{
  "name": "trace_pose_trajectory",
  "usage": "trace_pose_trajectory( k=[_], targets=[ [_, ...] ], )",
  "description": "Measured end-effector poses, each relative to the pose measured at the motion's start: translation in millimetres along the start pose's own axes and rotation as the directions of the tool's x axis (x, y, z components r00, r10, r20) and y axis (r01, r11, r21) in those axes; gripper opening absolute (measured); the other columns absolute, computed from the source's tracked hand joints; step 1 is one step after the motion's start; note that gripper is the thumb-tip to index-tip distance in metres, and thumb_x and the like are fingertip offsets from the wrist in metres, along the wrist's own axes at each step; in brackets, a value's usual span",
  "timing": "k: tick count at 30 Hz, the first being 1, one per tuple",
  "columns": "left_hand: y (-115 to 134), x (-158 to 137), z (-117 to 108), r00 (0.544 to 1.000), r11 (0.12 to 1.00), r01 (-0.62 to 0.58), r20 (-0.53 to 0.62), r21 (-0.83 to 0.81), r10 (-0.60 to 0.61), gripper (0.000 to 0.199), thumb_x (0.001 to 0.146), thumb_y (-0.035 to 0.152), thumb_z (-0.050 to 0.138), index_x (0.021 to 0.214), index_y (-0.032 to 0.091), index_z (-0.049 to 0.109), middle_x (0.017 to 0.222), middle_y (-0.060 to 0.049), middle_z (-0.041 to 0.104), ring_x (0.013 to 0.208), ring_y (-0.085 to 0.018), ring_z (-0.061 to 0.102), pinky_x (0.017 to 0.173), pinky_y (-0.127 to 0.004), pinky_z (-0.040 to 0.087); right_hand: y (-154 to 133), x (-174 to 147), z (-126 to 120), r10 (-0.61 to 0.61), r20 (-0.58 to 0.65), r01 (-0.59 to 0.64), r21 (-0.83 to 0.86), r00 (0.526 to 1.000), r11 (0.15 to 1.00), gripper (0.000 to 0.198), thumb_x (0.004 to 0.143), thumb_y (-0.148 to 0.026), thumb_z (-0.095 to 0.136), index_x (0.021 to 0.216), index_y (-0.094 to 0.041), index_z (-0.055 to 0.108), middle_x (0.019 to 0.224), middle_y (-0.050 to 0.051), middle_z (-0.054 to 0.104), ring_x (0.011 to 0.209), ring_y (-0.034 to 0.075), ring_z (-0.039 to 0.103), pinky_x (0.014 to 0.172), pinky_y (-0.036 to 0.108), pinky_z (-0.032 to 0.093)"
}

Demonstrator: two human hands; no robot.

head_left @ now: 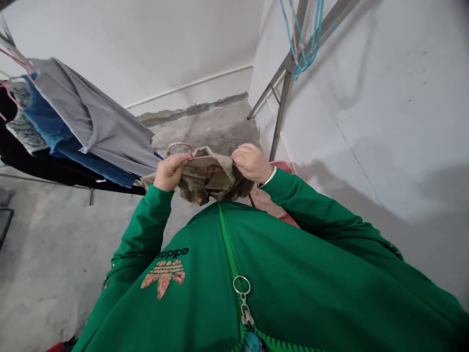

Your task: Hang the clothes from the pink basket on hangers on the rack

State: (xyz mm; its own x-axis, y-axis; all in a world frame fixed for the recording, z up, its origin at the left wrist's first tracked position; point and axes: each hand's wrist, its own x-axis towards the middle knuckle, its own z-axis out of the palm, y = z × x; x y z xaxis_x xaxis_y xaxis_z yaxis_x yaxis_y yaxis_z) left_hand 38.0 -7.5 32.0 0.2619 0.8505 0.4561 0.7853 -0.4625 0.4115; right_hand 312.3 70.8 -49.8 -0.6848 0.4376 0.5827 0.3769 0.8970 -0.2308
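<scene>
A khaki garment (208, 181) hangs in front of my chest, its opening facing up and a pink hanger (203, 157) partly inside it. My left hand (170, 171) is closed around the hanger near its hook, with some of the cloth bunched beside it. On the other side, my right hand (252, 164) pinches the garment's upper edge, fingers pressed together. The hanger's far end is hidden by the cloth and my right hand. What kind of garment it is I cannot tell.
Grey, blue, patterned and black clothes (91, 117) hang on a rack at the left. A metal stand (284, 83) with blue hangers (306, 54) leans near the right wall. Behind my right wrist is a pink basin (282, 165) with cloth in it.
</scene>
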Motion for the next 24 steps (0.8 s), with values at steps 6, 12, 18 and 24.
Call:
trace_pose_trajectory(
  k=[6,12,18,24],
  targets=[
    [-14,-4,3,0.983,0.994,0.109,0.149,0.023,-0.111,0.059,0.087,0.042,0.055,0.141,0.02,0.043,0.124,-0.011,0.064,0.107,-0.022,0.065,0.09,-0.031,0.052,-7,5,-9,0.161,-0.092,-0.165,-0.041,0.983,0.985,0.02,0.086,-0.017,0.039,0.078,-0.018,0.057,0.075,0.009,0.061,0.073,0.021,0.055,0.064,0.032,0.039],
    [-78,-40,-31,0.925,0.959,0.235,0.266,0.157,-0.27,0.052,0.077,0.044,0.065,0.12,0.016,0.061,0.101,-0.01,0.068,0.093,-0.024,0.064,0.086,-0.038,0.052,9,6,-38,0.22,-0.181,-0.225,-0.006,0.959,0.974,0.019,0.086,-0.02,0.04,0.068,-0.021,0.046,0.062,0.004,0.052,0.061,0.017,0.05,0.057,0.029,0.034],
    [-107,-64,-44,0.934,0.963,0.238,0.242,0.128,-0.263,0.034,0.088,0.042,0.046,0.084,0.017,0.068,0.074,-0.003,0.064,0.072,-0.017,0.061,0.07,-0.032,0.052,8,13,-51,0.267,-0.184,-0.261,0.053,0.946,0.964,0.024,0.086,-0.022,0.041,0.062,-0.021,0.039,0.056,0.002,0.045,0.056,0.015,0.047,0.053,0.028,0.033],
    [-133,-81,-85,0.94,0.892,0.329,-0.016,0.31,-0.341,0.039,0.09,0.043,0.045,0.078,0.012,0.066,0.078,-0.005,0.063,0.078,-0.019,0.06,0.075,-0.039,0.051,-1,14,-50,0.335,-0.222,-0.305,0.159,0.916,0.939,0.023,0.089,-0.027,0.044,0.07,-0.021,0.054,0.065,0.004,0.058,0.06,0.017,0.055,0.054,0.029,0.04]
  ],
)
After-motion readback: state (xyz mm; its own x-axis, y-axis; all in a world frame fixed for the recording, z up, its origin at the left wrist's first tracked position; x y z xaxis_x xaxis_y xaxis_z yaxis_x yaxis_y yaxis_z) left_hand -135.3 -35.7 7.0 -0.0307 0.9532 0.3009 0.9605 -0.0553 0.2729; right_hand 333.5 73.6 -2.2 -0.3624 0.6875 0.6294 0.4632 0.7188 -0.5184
